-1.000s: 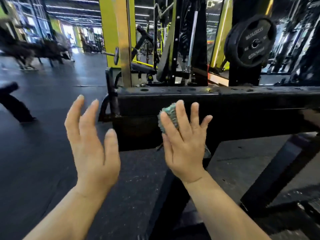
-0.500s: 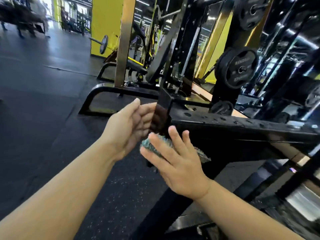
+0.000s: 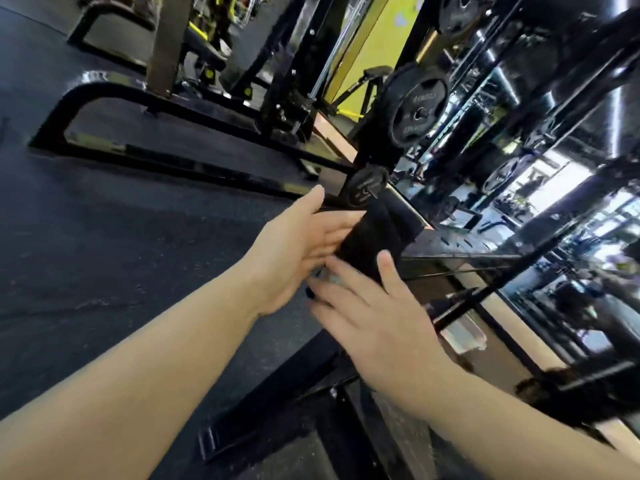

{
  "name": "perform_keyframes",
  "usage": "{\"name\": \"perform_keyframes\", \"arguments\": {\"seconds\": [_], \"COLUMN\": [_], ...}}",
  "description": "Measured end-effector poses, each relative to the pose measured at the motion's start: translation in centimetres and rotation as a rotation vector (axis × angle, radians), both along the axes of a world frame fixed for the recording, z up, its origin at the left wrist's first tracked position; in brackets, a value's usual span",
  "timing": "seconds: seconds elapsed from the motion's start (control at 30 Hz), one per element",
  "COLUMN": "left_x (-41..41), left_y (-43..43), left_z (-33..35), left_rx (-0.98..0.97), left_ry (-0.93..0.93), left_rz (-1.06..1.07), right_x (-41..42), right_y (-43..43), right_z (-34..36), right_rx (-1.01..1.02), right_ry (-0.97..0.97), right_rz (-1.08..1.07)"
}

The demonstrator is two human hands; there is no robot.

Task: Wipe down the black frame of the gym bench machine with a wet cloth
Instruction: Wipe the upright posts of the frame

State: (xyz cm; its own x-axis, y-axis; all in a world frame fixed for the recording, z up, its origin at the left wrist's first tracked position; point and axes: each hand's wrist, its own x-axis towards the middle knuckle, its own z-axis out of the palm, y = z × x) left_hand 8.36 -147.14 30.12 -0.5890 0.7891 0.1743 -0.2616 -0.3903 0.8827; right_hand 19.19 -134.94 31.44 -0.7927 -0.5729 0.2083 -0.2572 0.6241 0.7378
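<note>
Left hand point(image 3: 298, 247), fingers straight, touches the black steel frame end point(image 3: 372, 242); right hand point(image 3: 370, 313), fingers spread, presses the mostly hidden teal cloth point(image 3: 329, 279) against it.

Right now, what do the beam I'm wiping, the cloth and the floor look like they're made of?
Black frame beam: probably painted or powder-coated steel; smooth, square-edged, with a perforated top face.
Cloth: seems a soft teal-grey textile, maybe microfibre; only a sliver shows under the right hand, so I can't be sure.
Floor: looks like dark rubber matting; matte, with pale speckles.
</note>
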Motion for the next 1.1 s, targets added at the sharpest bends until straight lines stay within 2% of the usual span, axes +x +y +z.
{"name": "perform_keyframes", "arguments": {"seconds": [0.07, 0.13, 0.2, 0.23, 0.3, 0.37, 0.47, 0.5, 0.57, 0.6, 0.63, 0.67, 0.7, 0.77, 0.8, 0.9, 0.93, 1.1], "left_x": [0.2, 0.8, 2.0, 3.0, 5.5, 7.4, 7.7, 7.4, 6.8, 6.6, 6.4, 6.4, 6.3, 6.3, 6.6, 7.1, 6.8, 6.7], "left_y": [-0.5, -0.5, -0.2, -0.2, 0.1, 1.2, 4.2, 4.9, 5.9, 6.1, 6.2, 6.1, 5.9, 5.5, 5.2, 4.4, 4.4, 5.6], "left_z": [0.3, 1.2, 1.4, 1.2, 1.1, 1.1, 2.2, 2.5, 2.0, 1.7, 1.2, 0.8, 0.3, -0.9, -1.5, -2.0, -1.2, 3.2], "left_rx": [0.007, 0.048, 0.095, 0.117, 0.130, 0.179, 0.170, 0.126, 0.031, 0.011, 0.008, 0.013, 0.013, -0.034, -0.082, -0.225, -0.234, -0.119], "left_ry": [0.030, 0.010, -0.043, 0.003, 0.213, 0.313, 0.384, 0.421, 0.464, 0.479, 0.483, 0.474, 0.451, 0.381, 0.321, 0.086, 0.059, 0.183], "left_rz": [-0.053, -0.015, 0.201, 0.374, 0.668, 0.677, 0.717, 0.782, 0.904, 0.945, 0.970, 0.985, 0.992, 0.973, 0.941, 0.860, 0.865, 0.941], "right_x": [-0.1, -1.1, -1.9, -2.2, -2.6, -2.2, -0.3, 0.3, 0.4, -0.2, -1.1, -2.1, -2.9, -4.1, -4.1, -4.0, -4.1, -3.8], "right_y": [-0.4, -0.5, -0.3, -0.3, -0.2, 0.0, 1.2, 1.8, 3.3, 4.0, 4.5, 4.6, 4.4, 4.2, 3.7, 3.2, 3.3, 3.4], "right_z": [0.3, 2.1, 4.2, 4.9, 6.1, 6.7, 7.0, 7.0, 7.4, 7.6, 7.9, 8.1, 8.2, 7.5, 7.4, 7.2, 7.1, 6.5], "right_rx": [-0.029, -0.141, -0.273, -0.332, -0.398, -0.503, -0.896, -1.036, -1.366, -1.495, -1.536, -1.451, -1.286, -1.062, -1.012, -0.930, -0.910, -0.877], "right_ry": [-0.049, 0.034, 0.139, 0.186, 0.235, 0.085, -0.381, -0.456, -0.424, -0.341, -0.248, -0.200, -0.234, -0.277, -0.285, -0.259, -0.253, -0.279], "right_rz": [-0.012, 0.052, 0.151, 0.183, 0.208, 0.160, 0.139, 0.188, 0.270, 0.226, 0.100, -0.044, -0.151, -0.300, -0.349, -0.375, -0.380, -0.357]}}
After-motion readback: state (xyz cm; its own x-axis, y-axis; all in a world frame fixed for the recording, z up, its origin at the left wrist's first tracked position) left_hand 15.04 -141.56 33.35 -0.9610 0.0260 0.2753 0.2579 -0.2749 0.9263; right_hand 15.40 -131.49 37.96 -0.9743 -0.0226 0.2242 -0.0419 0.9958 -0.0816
